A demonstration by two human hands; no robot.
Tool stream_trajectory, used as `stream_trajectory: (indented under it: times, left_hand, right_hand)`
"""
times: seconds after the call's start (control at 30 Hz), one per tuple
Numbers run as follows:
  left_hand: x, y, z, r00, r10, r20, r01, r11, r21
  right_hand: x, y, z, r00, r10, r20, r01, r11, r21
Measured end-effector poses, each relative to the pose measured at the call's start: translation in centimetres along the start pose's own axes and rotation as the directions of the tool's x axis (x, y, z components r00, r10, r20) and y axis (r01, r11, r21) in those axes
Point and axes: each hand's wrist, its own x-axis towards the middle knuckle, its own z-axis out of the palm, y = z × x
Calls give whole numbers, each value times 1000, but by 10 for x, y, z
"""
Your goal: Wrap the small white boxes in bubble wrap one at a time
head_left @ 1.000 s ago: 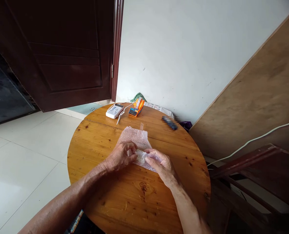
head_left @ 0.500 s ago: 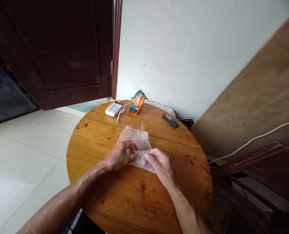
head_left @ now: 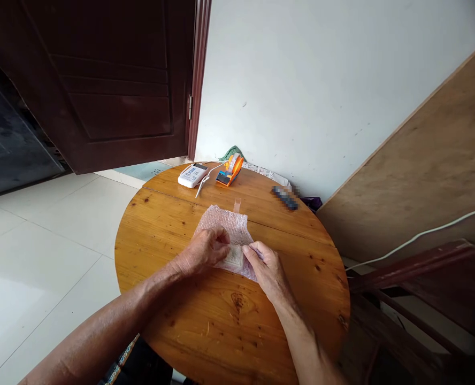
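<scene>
A sheet of pinkish clear bubble wrap [head_left: 227, 219] lies on the round wooden table in front of me. On its near part rests a small flat pale square item [head_left: 234, 256], seemingly under clear plastic; its kind is unclear. My left hand [head_left: 206, 248] is closed in a pinch at the wrap's left side, beside the item, with its fingertips partly hidden. From the right, my right hand [head_left: 267, 267] grips the wrap's edge between thumb and fingers, close to the item. A short strip of clear tape [head_left: 237, 205] sticks out past the wrap's far edge.
An orange tape dispenser [head_left: 230, 170] and a white box-shaped device [head_left: 192, 175] with a white cord stand at the back of the wooden table [head_left: 173, 321]. A dark, blurred-out object [head_left: 284, 198] lies at the back right. Wall and door are behind.
The view has shifted slightly, so everything sits a little further right. My fingers have parted a bit, and more of the pale square item shows between my hands.
</scene>
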Motion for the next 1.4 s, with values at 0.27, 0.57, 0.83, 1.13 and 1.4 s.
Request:
stream_trajectory:
  times: [0.27, 0.57, 0.83, 1.13, 1.4]
  left_hand:
    - [2, -10, 2, 997, 69, 43, -60, 981, -187]
    - [4, -11, 3, 998, 32, 49, -25, 989, -145]
    - [3, -7, 2, 998, -35, 46, 38, 996, -77]
    - [-1, -7, -43, 987, -160, -22, 160, 941, 298]
    - [-34, -6, -52, 896, -374, -239, 439, 824, 357]
  right_hand:
    - [-2, -3, -4, 999, -38, -3, 38, 996, -87]
    - [-10, -6, -8, 902, -401, -158, 317, 865, -389]
    - [-21, -31, 1, 777, -592, 215, 592, 573, -566]
    - [-21, -39, 0, 825, -458, 331, 551, 525, -648]
    - [-15, -59, -1, 798, -407, 445, 591, 382, -710]
